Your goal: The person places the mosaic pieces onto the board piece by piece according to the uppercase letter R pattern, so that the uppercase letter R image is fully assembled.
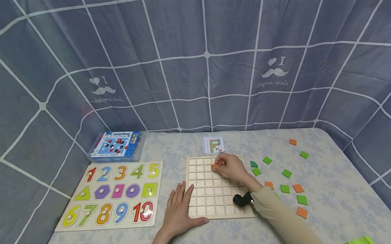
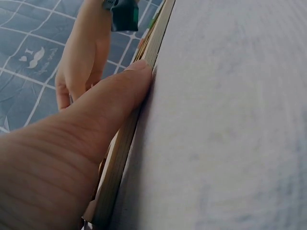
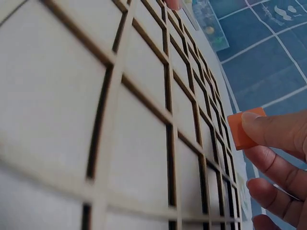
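Note:
Between thumb and fingers my right hand [image 1: 231, 168] pinches an orange square tile [image 3: 243, 128] over the upper part of a wooden grid board [image 1: 201, 201]. In the right wrist view the tile is held tilted, close to the board's far cells. My left hand [image 1: 179, 211] lies with fingers spread along the board's left side, its thumb at the near edge, as the left wrist view shows. Just behind the board is a small pattern card [image 1: 214, 144] with a coloured letter P on a grid.
Green square tiles [image 1: 285, 188] and orange square tiles [image 1: 298, 188] lie scattered right of the board, with a dark green rounded piece [image 1: 253, 164]. A number-and-shape puzzle board [image 1: 110, 194] lies at left, a clear-lidded box [image 1: 116, 145] behind it. Something bright green [image 1: 359, 242] shows at bottom right.

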Demonstrator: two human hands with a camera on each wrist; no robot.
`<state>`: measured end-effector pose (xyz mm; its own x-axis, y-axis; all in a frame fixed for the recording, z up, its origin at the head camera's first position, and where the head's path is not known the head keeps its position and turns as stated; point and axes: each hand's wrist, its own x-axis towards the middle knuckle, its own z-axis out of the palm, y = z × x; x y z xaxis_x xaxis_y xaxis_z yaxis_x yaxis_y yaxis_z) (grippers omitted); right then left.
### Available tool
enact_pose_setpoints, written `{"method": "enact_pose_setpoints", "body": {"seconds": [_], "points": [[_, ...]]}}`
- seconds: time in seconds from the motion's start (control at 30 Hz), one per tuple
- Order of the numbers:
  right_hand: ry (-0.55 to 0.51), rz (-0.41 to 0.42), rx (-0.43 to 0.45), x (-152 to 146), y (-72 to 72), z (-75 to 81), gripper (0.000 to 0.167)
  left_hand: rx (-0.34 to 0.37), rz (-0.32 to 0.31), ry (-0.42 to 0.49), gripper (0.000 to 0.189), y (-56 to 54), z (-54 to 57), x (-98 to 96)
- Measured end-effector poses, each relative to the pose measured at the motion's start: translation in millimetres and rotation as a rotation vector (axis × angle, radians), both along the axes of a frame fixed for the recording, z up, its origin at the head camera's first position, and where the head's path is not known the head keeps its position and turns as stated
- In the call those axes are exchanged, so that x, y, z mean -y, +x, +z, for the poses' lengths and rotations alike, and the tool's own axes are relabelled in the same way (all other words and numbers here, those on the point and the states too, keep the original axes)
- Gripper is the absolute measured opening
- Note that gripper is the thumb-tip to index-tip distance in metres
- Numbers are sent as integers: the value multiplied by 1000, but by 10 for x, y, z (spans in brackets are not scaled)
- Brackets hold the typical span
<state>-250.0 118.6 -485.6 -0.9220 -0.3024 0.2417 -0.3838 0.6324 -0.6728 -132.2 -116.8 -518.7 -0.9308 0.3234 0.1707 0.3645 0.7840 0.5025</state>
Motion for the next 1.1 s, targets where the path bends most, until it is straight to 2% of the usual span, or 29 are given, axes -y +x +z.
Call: {"method": "enact_pose_setpoints", "body": {"seconds": [0.37,0.63,0.93,1.1], "points": [[50,26,26,198,-123,1,10,-9,-5,12,110,-3,4,0],[118,34,-53,240,-175,-17,6,-4,0,1,110,-4,-2,10],[182,55,-102,231,-156,5,5,-7,-5,-1,110,0,-4,13],[215,65,-99,220,-135,20,7,-16,-9,-6,110,3,-8,11]]}}
